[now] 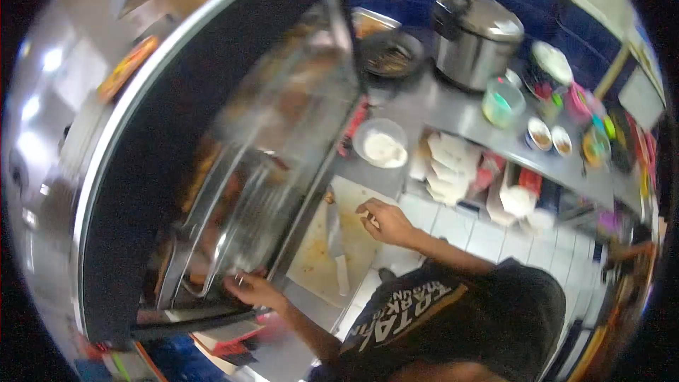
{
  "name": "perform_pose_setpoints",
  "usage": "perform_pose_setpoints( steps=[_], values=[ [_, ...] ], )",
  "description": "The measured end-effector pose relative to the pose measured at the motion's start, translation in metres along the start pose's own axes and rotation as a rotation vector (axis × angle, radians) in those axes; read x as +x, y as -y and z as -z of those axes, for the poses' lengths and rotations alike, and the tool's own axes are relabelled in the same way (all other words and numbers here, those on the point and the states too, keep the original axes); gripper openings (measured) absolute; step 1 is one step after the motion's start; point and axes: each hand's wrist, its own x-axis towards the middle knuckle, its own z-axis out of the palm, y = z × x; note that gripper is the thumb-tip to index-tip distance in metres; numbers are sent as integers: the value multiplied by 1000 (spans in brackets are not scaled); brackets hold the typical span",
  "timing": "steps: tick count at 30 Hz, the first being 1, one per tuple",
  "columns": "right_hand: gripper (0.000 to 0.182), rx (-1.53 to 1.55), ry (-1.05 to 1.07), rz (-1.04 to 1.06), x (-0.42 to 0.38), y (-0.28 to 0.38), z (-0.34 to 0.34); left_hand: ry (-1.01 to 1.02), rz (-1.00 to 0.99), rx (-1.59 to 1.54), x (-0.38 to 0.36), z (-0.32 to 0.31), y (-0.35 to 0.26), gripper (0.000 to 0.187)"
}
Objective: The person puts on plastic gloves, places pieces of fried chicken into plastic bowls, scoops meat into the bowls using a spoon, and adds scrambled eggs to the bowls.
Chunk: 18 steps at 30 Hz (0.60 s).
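My left hand (253, 290) reaches to the lower edge of a glass-fronted food display cabinet (120, 226), by a metal tray with a wire handle; its fingers are blurred. Over the edge of a stained white cutting board (311, 262) is my right hand (385, 221), fingers curled in, with a pale bit at the fingertips that I cannot make out. A knife (334, 233) with a white handle lies along the board. Close to its tip sits a small brown food scrap (329, 198).
Beyond the board stands a plastic bowl (382, 143) of something white. Further along the steel counter are a dark pan (389, 56), a large steel cooker (477, 39), a clear tub (503, 102) and small cups (539, 134). Stacked white takeaway boxes (453, 163) fill the shelf below.
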Motion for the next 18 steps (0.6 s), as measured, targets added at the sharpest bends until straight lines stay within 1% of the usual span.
perform_pose_setpoints(
  steps=[1,2,4,5,6,8,10,11,12,14,15,16,17,18],
  values=[
    [20,16,-27,-53,-9,-12,7,-24,41,-22,-18,3,-10,52],
    [20,-3,-10,-72,-16,-24,14,10,31,0,-25,-2,-21,52],
    [21,-1,51,-80,-33,-37,28,-147,-698,608,-38,-18,-50,58],
    [21,-20,75,-104,-39,-41,41,34,-595,616,-34,-21,-36,61],
    [21,-45,102,-116,-53,-45,46,14,-584,645,-32,-12,-20,61],
    [21,-38,124,-137,-68,-68,63,22,-620,953,-24,-17,-3,64],
    [23,-128,123,-212,-87,-90,88,50,-660,947,-16,-8,13,68],
    [24,-108,114,-235,-97,-98,105,24,-663,957,-13,-2,23,69],
    [24,-119,60,-303,-112,-108,121,17,-676,937,-14,-9,31,69],
    [22,-107,7,-309,-141,-131,154,-85,-826,1018,-21,-18,29,70],
    [22,-165,30,-381,-155,-136,179,-205,-732,898,-6,-23,66,67],
    [22,-179,-17,-440,-177,-151,198,-323,-613,781,-3,-49,95,65],
    [22,-205,-92,-482,-197,-170,216,-278,-625,740,-35,-79,66,65],
    [22,-226,-160,-519,-217,-185,232,-148,-426,590,-79,-100,-2,58]
  ],
)
